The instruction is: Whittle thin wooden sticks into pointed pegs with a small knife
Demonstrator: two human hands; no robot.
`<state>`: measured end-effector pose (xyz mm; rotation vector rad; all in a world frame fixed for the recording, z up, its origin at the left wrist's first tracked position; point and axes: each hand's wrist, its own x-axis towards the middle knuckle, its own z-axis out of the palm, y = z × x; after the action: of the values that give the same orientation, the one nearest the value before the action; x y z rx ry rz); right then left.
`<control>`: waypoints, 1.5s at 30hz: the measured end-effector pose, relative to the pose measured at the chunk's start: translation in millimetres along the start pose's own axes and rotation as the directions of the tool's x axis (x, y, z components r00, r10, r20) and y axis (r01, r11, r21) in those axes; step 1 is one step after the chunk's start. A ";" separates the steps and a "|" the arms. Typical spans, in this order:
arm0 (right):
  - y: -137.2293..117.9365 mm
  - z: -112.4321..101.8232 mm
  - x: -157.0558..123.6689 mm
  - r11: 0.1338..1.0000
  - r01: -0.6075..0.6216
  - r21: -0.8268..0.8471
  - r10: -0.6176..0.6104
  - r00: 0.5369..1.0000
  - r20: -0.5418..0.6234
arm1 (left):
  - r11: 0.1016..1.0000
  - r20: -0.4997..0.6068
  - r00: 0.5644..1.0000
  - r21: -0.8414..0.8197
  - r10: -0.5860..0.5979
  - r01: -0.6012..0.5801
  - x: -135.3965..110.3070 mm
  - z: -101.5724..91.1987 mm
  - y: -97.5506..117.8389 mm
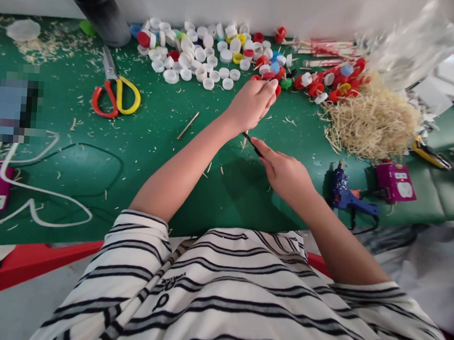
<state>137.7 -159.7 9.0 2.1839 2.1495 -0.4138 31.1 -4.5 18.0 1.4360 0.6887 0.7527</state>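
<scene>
My left hand [254, 103] is closed above the green table, just in front of the bottle caps. Something red [278, 90] shows at its fingertips, though I cannot tell whether it is held or lies behind. Below the wrist a thin pale stick [245, 139] sticks out; its upper end is hidden. My right hand [289, 175] grips a slim black tool [252, 144], pointing up and left toward my left wrist. The tool's far end disappears behind the left hand. A thin metal rod or screw [188, 125] lies to the left.
White and coloured bottle caps [198, 54] are heaped along the back. Red caps with sticks [336, 87] and wood shavings [372, 120] lie right. Scissors [116, 92] and a white cable [35, 190] are left. A blue glue gun [346, 191] lies beside a purple power block [396, 182].
</scene>
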 end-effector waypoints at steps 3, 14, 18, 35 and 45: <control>5.1 4.2 -2.6 0.999 -0.005 0.041 0.005 1.000 0.001 | 1.000 0.013 1.000 0.010 0.002 -0.002 0.3 0.8 0.8; 10.5 15.9 -23.0 0.997 -0.046 -0.064 0.049 0.998 0.044 | 0.998 -0.004 0.998 0.019 0.065 -0.065 2.1 -2.4 -4.5; 14.3 20.1 -25.5 0.999 -0.019 -0.046 0.020 1.000 0.012 | 0.999 -0.004 0.999 0.016 0.049 -0.049 4.4 -3.4 -6.1; 21.4 5.4 -6.0 0.990 0.052 -0.133 -0.059 0.997 -0.048 | 0.999 0.252 0.967 0.036 0.029 -0.040 -15.8 -0.6 13.4; 24.6 3.5 -7.6 0.987 0.044 -0.151 -0.053 0.997 -0.058 | 0.998 0.211 0.975 0.000 0.064 -0.065 -11.2 -4.2 8.3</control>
<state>161.5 -168.7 3.6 2.0941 2.1897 -0.1818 20.7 -11.0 25.8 1.5249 0.4833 0.6367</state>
